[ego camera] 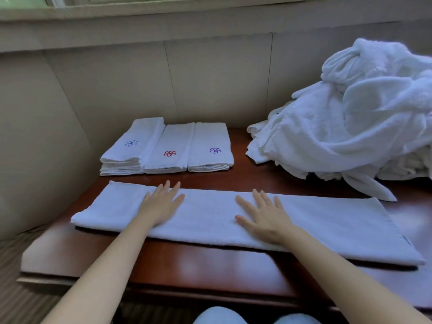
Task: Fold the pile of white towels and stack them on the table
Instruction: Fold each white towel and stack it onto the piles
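Left grip (161, 206) and right grip (264, 218) rest flat, fingers released, on the towel (210, 213), whose long axis runs nine to three o'clock across the surface (187, 260).

Glossy red-brown table (198, 265) in a beige-panelled corner.
Pale wall panels (217, 83) with vertical seams rise behind its far edge, a window ledge (163, 12) above them; soft light sheens the tabletop; striped carpet (14, 300) lies beyond its left edge.

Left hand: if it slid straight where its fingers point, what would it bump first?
Probably the red-flower folded towel, once the left hand slides off the long towel it presses; depth is hard to judge.
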